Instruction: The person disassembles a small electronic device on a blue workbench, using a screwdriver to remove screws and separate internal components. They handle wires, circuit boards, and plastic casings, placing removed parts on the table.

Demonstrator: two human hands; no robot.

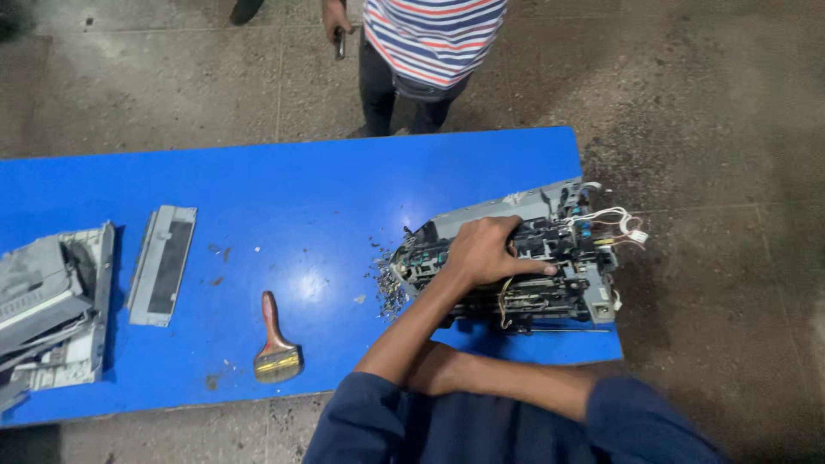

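A stripped printer mechanism (pixel 516 258), a grey and black frame packed with gears, rollers and small parts, is sitting at the right end of a blue table (pixel 301 189), partly overhanging the edge. One hand (pixel 485 249) is resting on top of it, reaching in from the lower left with its forearm crossing over the person's other arm; by that crossing it is reading as the left hand, though the view is not making this certain. Its fingers are curling down over the top of the mechanism and gripping it, with the index finger stretching out to the right along the frame. The right hand is hidden beneath the crossing forearm, so whether its fingers are apart or together cannot be told. A bundle of white wires with a connector (pixel 620 225) is hanging off the mechanism's far right corner. A scatter of small debris (pixel 387 288) is lying on the table just left of the mechanism. Farther left a paintbrush (pixel 275 344) with a reddish handle is lying flat, then a grey rectangular panel (pixel 163 265), then a grey printer housing (pixel 51 314) at the table's left end. Beyond the table another person in a striped shirt (pixel 434 39) is standing on the concrete floor (pixel 705 103).
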